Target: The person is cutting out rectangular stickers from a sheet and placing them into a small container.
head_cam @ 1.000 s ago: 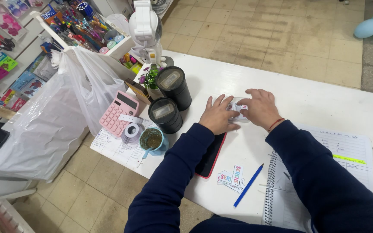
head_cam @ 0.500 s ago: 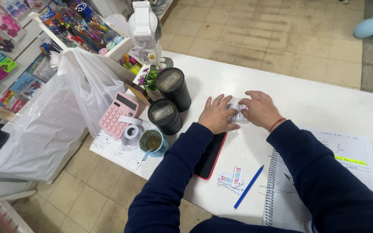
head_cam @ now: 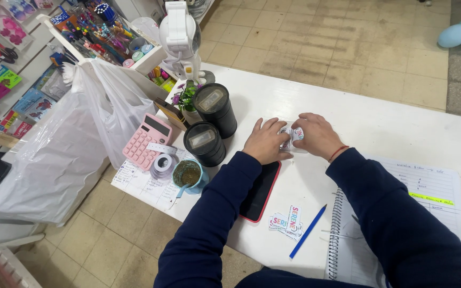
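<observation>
- A small white sticker with colourful lettering [head_cam: 293, 136] lies flat on the white bench [head_cam: 390, 128], between the two hands, just past a red-edged black phone [head_cam: 261, 191].
- The left hand [head_cam: 265, 142] lies palm down, fingers loosely spread, its fingertips touching the sticker's left edge.
- The right hand [head_cam: 317, 135] curls over the sticker's right side, pinching it with thumb and fingers.
- Two black cylindrical tins [head_cam: 209, 130] stand just left of the left hand.

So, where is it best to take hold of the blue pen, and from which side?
Grip the blue pen at mid-barrel, coming from above. It lies flat and slanted on the table, with bare surface on both sides between the stickers and notebook.
</observation>
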